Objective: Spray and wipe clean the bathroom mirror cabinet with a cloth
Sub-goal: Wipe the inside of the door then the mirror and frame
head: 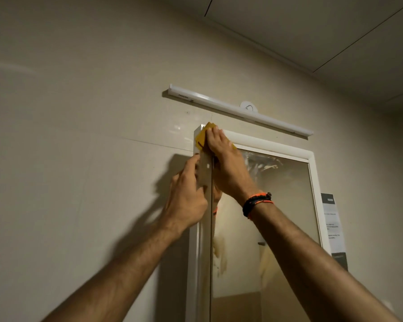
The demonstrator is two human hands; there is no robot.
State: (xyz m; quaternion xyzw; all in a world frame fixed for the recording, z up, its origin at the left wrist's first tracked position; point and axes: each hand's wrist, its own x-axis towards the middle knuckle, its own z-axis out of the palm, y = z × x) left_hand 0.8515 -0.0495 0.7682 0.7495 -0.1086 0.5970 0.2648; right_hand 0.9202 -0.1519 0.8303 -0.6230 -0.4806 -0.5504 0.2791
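The white-framed mirror cabinet point(275, 146) hangs on the wall at centre right, its mirror point(286, 205) streaked and smeared. My right hand point(226, 166) presses a yellow cloth point(201, 138) flat against the cabinet's top left corner, fingers spread over it. My left hand point(187, 196) grips the cabinet's left edge just below, fingers wrapped around the frame. A dark and orange bracelet sits on my right wrist. No spray bottle is in view.
A white tube light point(237, 110) is fixed to the wall just above the cabinet. A printed paper notice point(334, 226) is stuck to the wall right of the mirror. Beige tiled wall extends left; the ceiling is close overhead.
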